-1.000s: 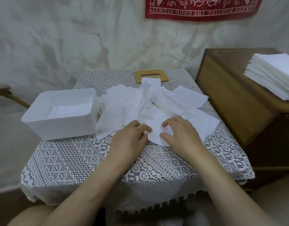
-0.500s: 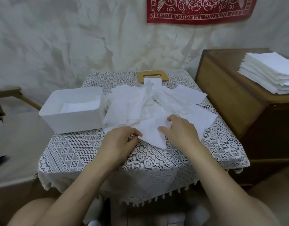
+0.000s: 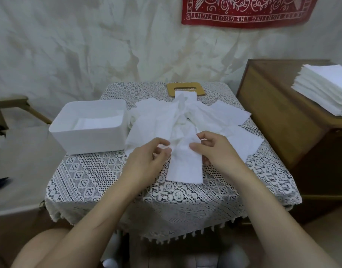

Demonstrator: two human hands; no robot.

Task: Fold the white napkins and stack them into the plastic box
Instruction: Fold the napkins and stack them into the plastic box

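A loose heap of white napkins (image 3: 187,120) lies spread across the middle of the lace-covered table (image 3: 100,176). One napkin (image 3: 185,167) hangs toward me as a narrow strip. My left hand (image 3: 147,157) pinches its left edge and my right hand (image 3: 214,149) pinches its right edge, both near the strip's top. The white plastic box (image 3: 89,138) stands at the table's left, with a folded napkin (image 3: 97,121) lying flat inside.
A wooden lid with a slot (image 3: 185,88) lies at the table's far edge under the heap. A wooden cabinet (image 3: 278,105) on the right carries a tall stack of flat napkins (image 3: 324,88). A wooden frame (image 3: 9,107) stands at the far left.
Both hands went from pressing on the heap to pinching one napkin and drawing it toward me into a narrow strip. The camera has swung slightly left and back.
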